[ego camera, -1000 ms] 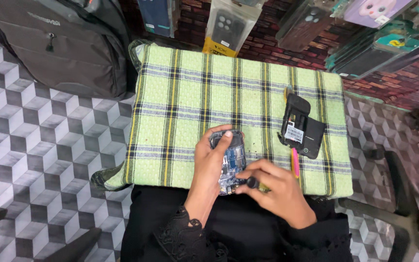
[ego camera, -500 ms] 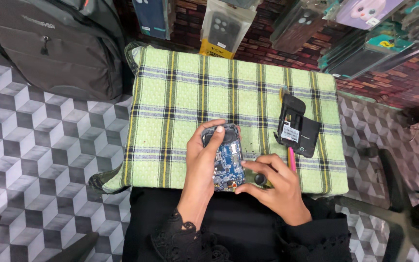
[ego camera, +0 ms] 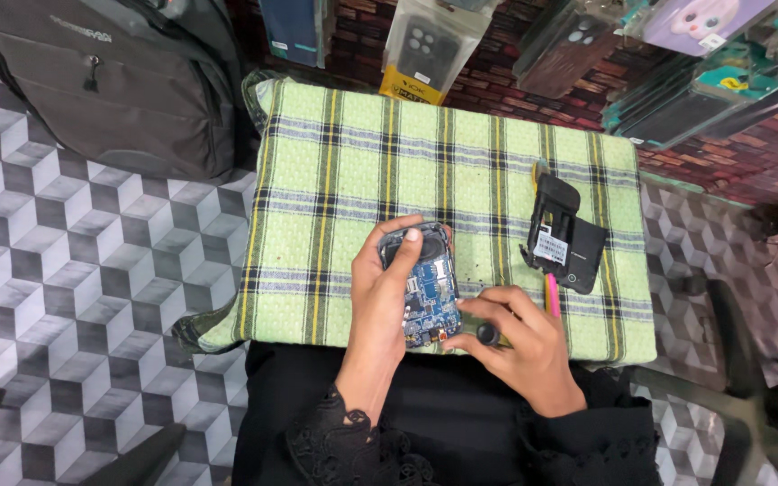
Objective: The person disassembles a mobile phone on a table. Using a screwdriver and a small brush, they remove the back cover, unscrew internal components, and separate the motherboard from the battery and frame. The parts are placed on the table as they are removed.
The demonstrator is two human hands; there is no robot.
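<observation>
Leftmost, a grey backpack (ego camera: 110, 81) is seen lying on a floor (ego camera: 65, 261) tiled in a grey cube pattern, just beside the upper left corner of the bench. The bench is covered by a green plaid cloth (ego camera: 335, 180), whose left edge hangs slightly over the side. Much of the cloth's left and upper part is left bare. Near the front edge, an opened phone (ego camera: 423, 281) with its blue circuit board exposed is held on the cloth by the left hand (ego camera: 380, 301), the fingers wrapped round its left side and top. Just right of it, the right hand (ego camera: 520, 342) is closed narrowly on a small dark-tipped tool (ego camera: 486, 335), set against the phone's lower end. A pink pen (ego camera: 552, 294) lies beside that hand, and a black phone cover (ego camera: 562, 236) with a white label rests further back, near the right edge. Packaged phone cases (ego camera: 425, 40) are hung along the brick wall behind. Compared with a second ago, the phone is held a little further left, and the hands are kept in much the same grip.
</observation>
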